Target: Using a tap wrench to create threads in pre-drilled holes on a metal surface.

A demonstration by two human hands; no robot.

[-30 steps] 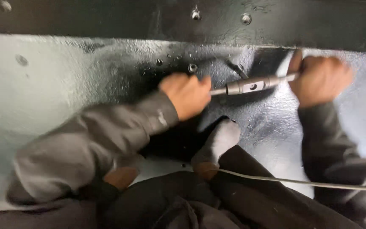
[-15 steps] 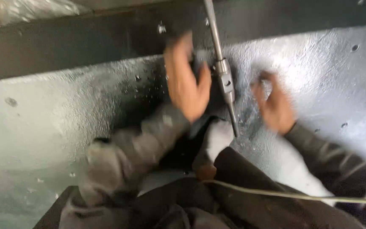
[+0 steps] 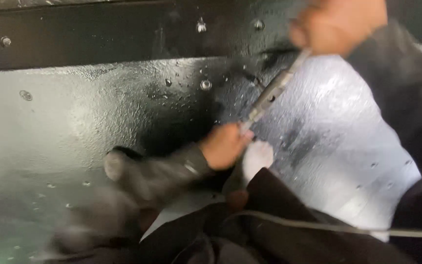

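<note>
Steel ratchet handle (image 3: 273, 90) now slanted instead of upright, both hands' fingers clamped on it, right hand (image 3: 337, 24) higher, left hand (image 3: 224, 145) lower.

No packages, labels, signs or screens are in view.

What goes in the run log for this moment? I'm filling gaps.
left hand: grips lower end of metal rod tool | right hand: grips upper end | surface: black metal panel, bolted

My left hand (image 3: 225, 145) grips the lower end of a slanting metal ratchet wrench (image 3: 271, 94), my right hand (image 3: 337, 24) its upper end. Behind them I see a wet black metal panel (image 3: 98, 112) studded with bolts (image 3: 205, 84); a thin cable (image 3: 328, 227) crosses my dark clothing.
</note>
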